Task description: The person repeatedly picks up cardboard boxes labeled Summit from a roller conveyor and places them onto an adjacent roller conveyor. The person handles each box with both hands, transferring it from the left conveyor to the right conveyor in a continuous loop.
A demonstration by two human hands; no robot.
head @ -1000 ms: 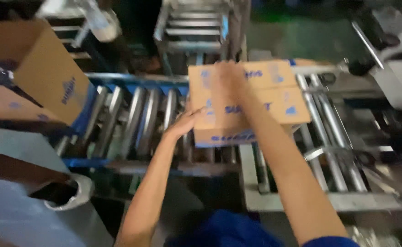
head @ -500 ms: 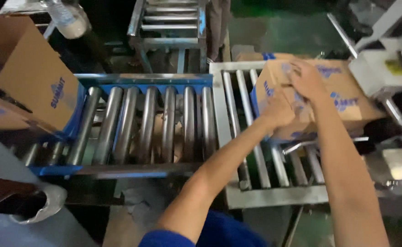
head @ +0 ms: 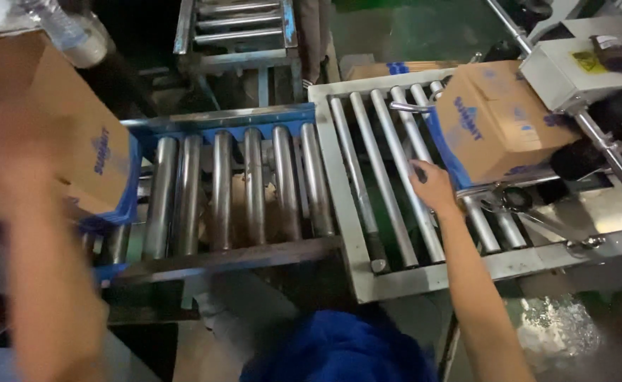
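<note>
Your right hand (head: 432, 185), open and empty, sits just left of the sealed carton (head: 500, 120); left hand (head: 3, 134) is blurred, grip unclear.

Two roller conveyors side by side. Blue conveyor (head: 205, 122), left: carton (head: 77, 141) on its left edge, tilted, the rollers beyond it bare. Grey conveyor (head: 339, 191), right, touching the blue one's right edge: box (head: 502, 120) at its far right corner, against the machine (head: 572, 71) there. Flat cardboard (head: 388, 68) past its far edge.
</note>
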